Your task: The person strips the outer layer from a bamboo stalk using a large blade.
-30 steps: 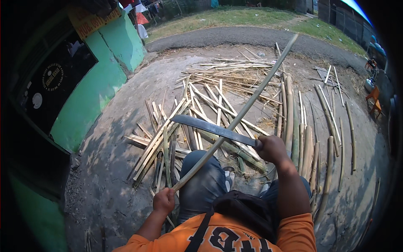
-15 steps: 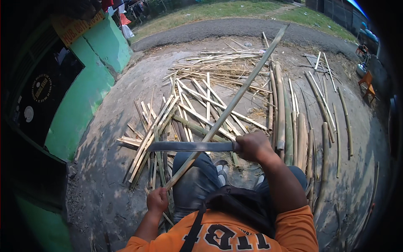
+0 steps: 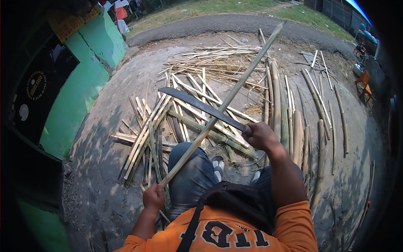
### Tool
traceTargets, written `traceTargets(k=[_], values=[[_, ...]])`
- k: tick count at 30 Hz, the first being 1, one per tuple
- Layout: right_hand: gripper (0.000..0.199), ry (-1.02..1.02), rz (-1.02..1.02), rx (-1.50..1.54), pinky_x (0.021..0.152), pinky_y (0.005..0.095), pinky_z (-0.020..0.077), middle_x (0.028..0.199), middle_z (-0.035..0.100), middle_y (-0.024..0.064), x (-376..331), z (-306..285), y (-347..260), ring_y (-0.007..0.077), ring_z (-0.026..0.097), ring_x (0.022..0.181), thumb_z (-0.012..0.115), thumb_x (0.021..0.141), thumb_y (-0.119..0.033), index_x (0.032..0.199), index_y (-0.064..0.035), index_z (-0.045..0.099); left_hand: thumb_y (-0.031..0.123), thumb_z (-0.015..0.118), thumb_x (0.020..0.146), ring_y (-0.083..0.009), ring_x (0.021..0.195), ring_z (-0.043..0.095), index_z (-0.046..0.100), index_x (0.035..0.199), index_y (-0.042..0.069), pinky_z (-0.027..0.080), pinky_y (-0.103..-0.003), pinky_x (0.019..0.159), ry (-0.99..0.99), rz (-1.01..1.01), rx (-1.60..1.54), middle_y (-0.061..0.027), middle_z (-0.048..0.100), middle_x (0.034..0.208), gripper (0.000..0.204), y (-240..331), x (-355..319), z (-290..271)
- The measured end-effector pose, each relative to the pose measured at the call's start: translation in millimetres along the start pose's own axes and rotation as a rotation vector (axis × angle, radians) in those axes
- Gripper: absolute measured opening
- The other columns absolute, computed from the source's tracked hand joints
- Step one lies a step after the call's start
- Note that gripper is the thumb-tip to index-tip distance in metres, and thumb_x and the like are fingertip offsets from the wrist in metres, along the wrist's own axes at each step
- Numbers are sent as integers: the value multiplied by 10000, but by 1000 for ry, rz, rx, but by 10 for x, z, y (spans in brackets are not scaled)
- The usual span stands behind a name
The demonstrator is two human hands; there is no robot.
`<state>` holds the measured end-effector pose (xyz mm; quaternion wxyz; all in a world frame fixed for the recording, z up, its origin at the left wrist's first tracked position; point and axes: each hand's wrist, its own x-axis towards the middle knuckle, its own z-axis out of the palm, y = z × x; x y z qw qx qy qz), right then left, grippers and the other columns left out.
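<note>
My left hand (image 3: 153,197) is closed round the near end of a long split bamboo strip (image 3: 235,91), which slants up and away to the right over my left knee. In my right hand (image 3: 261,135) is the handle of a machete (image 3: 197,103). Its long dark blade points left and a little away from me, lying across the strip about midway along. The blade seems to touch the strip there. My right fingers wrap the handle, so most of it is hidden.
Loose split bamboo strips (image 3: 142,147) lie crisscrossed before my left knee, with more strips (image 3: 214,54) farther off. Whole bamboo poles (image 3: 276,105) lie lengthwise to the right. A green wall (image 3: 69,101) stands at left, an orange chair (image 3: 363,84) at far right.
The machete has moved away from me along the strip, and its blade has tilted so the tip points farther off. My left hand still grips the strip's near end.
</note>
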<state>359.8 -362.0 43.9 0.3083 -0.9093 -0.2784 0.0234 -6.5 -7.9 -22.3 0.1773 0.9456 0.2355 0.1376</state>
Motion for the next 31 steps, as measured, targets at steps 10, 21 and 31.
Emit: traceTargets(k=[10,21,31], values=[[198,51,-285,-141,669,533,528,708,648,201,89,19,39,427,669,713,717,861,-242,757,-78,675,415,457,1089,-524,752,626,598,789,32,465,-572,642,-1,8,-29,-258,615,736,506,30,31,42],[234,-76,-37,39,788,515,561,873,740,198,-19,-80,-15,432,715,868,751,900,-316,968,-93,768,391,459,1090,-535,762,624,612,810,25,466,-586,649,-7,-6,-50,-265,620,745,486,43,13,23],[314,-83,-76,-167,804,483,592,870,756,171,126,-41,49,389,739,871,728,916,-471,964,-165,778,449,462,1083,-525,781,646,638,826,24,483,-570,661,-4,-40,-29,-279,636,758,527,2,14,60]])
